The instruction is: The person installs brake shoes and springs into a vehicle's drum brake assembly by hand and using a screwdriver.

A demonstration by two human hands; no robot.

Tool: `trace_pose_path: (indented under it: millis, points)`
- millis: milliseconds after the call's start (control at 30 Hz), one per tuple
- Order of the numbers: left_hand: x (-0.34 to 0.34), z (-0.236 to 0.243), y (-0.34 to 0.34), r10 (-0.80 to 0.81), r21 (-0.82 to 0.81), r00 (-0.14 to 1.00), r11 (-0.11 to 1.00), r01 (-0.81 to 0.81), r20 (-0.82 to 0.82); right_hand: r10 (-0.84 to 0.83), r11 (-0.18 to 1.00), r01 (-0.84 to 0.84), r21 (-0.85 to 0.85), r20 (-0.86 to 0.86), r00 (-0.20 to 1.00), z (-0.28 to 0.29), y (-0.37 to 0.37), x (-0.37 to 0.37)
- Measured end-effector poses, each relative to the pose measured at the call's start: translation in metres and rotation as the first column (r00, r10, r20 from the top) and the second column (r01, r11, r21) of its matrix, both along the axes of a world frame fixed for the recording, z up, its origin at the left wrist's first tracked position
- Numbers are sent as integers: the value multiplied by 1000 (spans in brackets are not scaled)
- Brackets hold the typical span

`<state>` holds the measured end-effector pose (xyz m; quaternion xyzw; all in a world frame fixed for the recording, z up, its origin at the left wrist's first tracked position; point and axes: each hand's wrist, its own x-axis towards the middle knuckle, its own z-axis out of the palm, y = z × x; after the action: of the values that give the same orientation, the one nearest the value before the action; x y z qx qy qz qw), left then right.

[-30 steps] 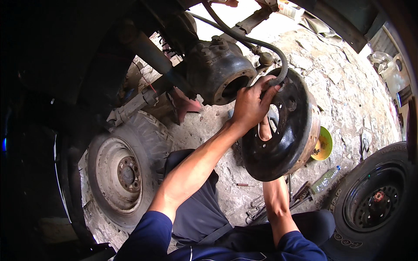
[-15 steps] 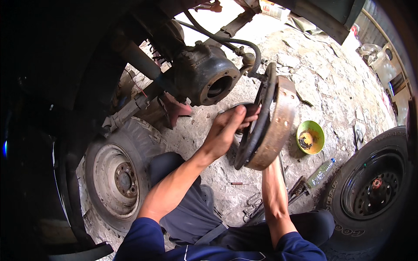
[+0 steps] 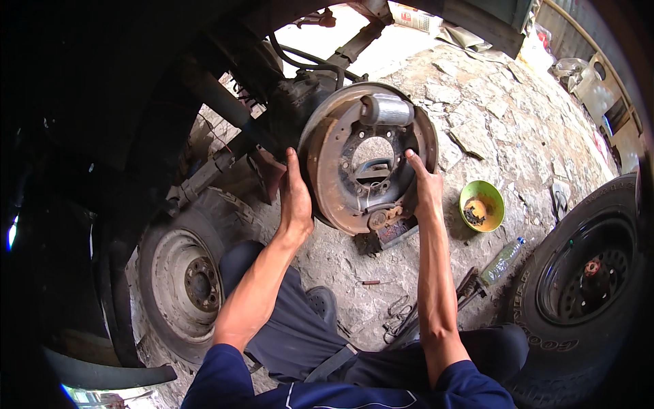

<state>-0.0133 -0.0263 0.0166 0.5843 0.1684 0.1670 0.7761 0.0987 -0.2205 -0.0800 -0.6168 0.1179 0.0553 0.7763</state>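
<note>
Between my hands is a round drum brake backing plate [image 3: 354, 183], its inner face toward me, with a rusty curved brake shoe [image 3: 327, 170] on its left side. A silver wheel cylinder [image 3: 387, 110] sits at its top, and floor shows through its round centre hole. My left hand [image 3: 297, 203] grips the left rim, thumb pointing up and fingers hidden behind. On the right side, my right hand [image 3: 426, 185] holds the plate with its thumb over the face. Just behind it is the dark axle housing [image 3: 300, 102], whose open end the plate now covers.
A worn wheel [image 3: 180, 286] lies at left, and a tyre on a black rim [image 3: 579, 259] at right. Nearer the middle are a green bowl [image 3: 481, 206], a plastic bottle [image 3: 503, 262] and a small screwdriver [image 3: 373, 282]. A red stand [image 3: 267, 174] is under the axle.
The plate has turned from edge-on to face me and moved left, up to the axle housing end. My left hand has shifted to its left rim; my right hand now shows at its right side.
</note>
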Motion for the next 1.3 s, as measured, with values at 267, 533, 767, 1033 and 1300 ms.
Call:
trace_pose_path:
  millis: [267, 533, 767, 1033, 1300]
  points:
    - [9, -26, 14, 85, 67, 988, 993, -94, 131, -45, 999, 45, -26, 23, 999, 4, 6, -1]
    - [-16, -23, -28, 94, 505, 952, 830, -237, 292, -100, 986, 61, 155, 254, 962, -64, 10, 32]
    - [-13, -29, -24, 77, 661, 930, 682, -312, 360, 19, 768, -130, 628, 180, 983, -131, 67, 63]
    - [-1, -28, -17, -36, 763, 891, 532, -367, 453, 106, 750, -207, 628, 195, 975, -144, 96, 65]
    - [13, -28, -24, -97, 823, 879, 412, -392, 467, 86, 801, -151, 580, 138, 987, -122, 107, 62]
